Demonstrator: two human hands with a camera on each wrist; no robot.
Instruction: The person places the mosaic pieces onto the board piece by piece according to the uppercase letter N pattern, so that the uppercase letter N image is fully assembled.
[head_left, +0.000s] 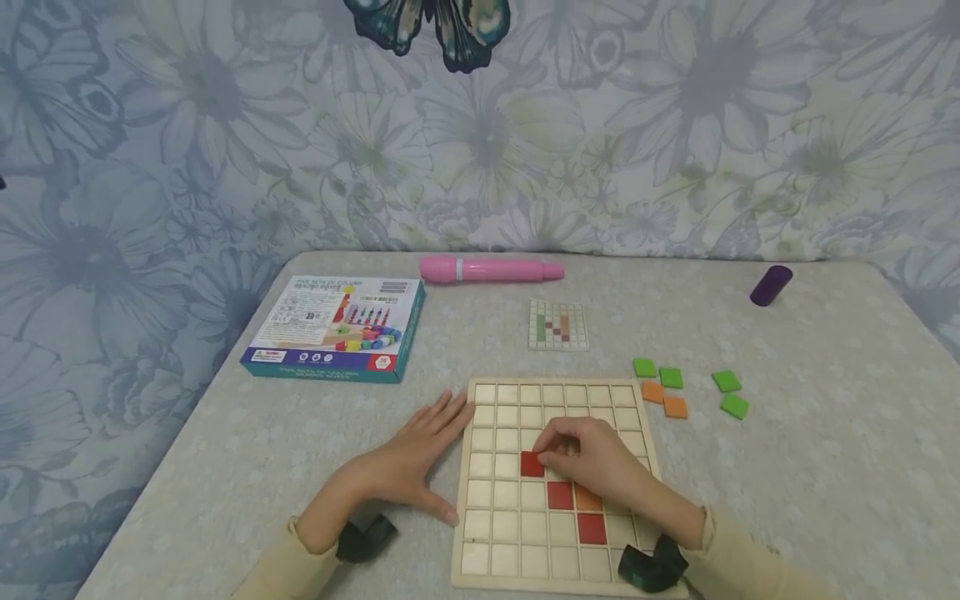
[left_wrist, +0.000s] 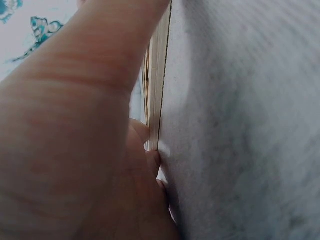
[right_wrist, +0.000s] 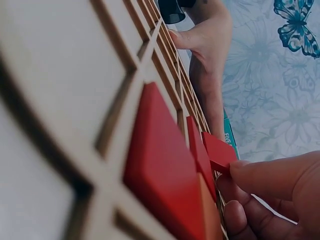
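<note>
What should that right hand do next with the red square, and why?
Probably the right hand should lower the pinched red tile flat into the grid board and let go: the right wrist view shows it tilted, and there it would continue the diagonal of the two red tiles already seated.

Board [head_left: 481,493] on desk [head_left: 225,500]; three tiles [head_left: 560,495] in its squares, fourth tile [head_left: 532,464] held over it; six loose tiles [head_left: 671,378] right of board; card [head_left: 558,325] behind board; tube [head_left: 495,270] behind card; box [head_left: 337,325] behind left; cylinder [head_left: 771,286] rear right
</note>
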